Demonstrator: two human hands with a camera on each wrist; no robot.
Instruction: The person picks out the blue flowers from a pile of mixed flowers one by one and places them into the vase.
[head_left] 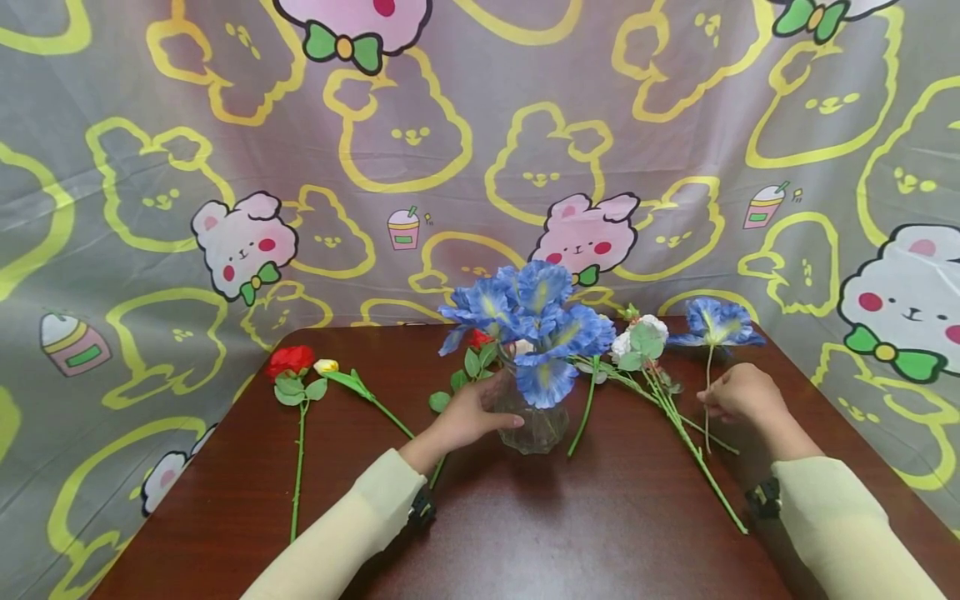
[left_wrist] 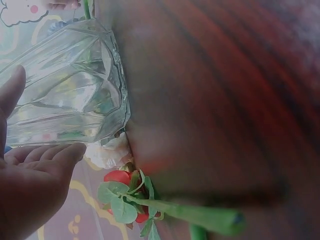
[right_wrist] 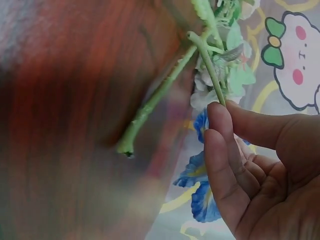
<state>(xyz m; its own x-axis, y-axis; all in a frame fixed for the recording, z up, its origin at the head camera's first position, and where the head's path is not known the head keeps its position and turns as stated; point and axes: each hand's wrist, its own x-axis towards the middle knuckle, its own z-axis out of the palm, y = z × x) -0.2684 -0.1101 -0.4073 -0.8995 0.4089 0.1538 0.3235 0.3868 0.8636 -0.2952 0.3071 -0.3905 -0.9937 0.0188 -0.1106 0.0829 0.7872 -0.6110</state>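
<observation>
Near the middle of the table (head_left: 510, 533) a clear faceted glass vase (head_left: 536, 429) stands upright, with several blue irises (head_left: 543, 304) in it. My left hand (head_left: 468, 414) holds the vase from its left side, thumb on the near face and fingers behind, as the left wrist view also shows. Over at the right, my right hand (head_left: 746, 398) pinches the thin stem (right_wrist: 212, 75) of a single blue iris (head_left: 716, 321) between thumb and fingers. Its bloom is up and the bare stem end points down, apart from the vase.
A red rose (head_left: 291, 361) and a yellow-white tulip (head_left: 327, 367) lie to the left. White flowers (head_left: 641, 340) with long green stems lie between the vase and my right hand. More red flowers are partly hidden behind the vase. A patterned curtain (head_left: 450, 92) hangs behind the table.
</observation>
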